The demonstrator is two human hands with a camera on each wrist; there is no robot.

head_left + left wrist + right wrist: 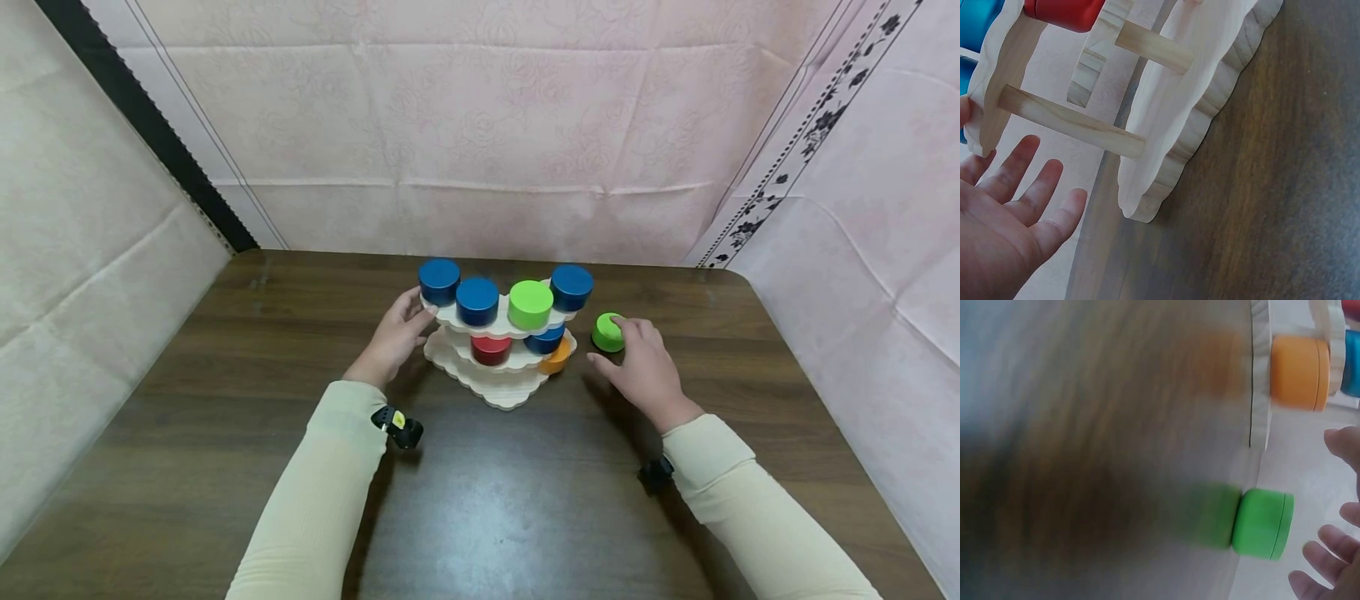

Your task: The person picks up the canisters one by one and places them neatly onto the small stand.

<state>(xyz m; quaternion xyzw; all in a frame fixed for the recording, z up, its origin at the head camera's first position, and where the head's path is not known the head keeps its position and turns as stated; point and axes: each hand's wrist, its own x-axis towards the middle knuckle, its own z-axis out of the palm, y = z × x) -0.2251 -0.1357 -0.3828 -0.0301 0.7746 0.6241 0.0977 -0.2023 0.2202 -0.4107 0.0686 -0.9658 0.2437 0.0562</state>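
A pale wooden three-tier stand [504, 390] with scalloped edges stands on the table. My left hand [395, 333] pinches the left edge of its top tier, thumb against the rim and index finger beneath; the other fingers spread loosely below, beside a wooden post [1072, 122]. My right hand [647, 371] is right of the stand, fingers relaxed, close over a loose green cylinder [1262, 524] on the table. The right wrist view shows a gap between fingertips and cylinder. The top tier carries blue cylinders [477, 302] and another green cylinder [530, 305].
Lower tiers hold a red cylinder [491, 350], a blue cylinder [545, 340] and an orange cylinder [1297, 374]. The brown wooden table [225, 467] has its far edge just behind the stand. Pale patterned cloth [480, 117] hangs behind and at both sides.
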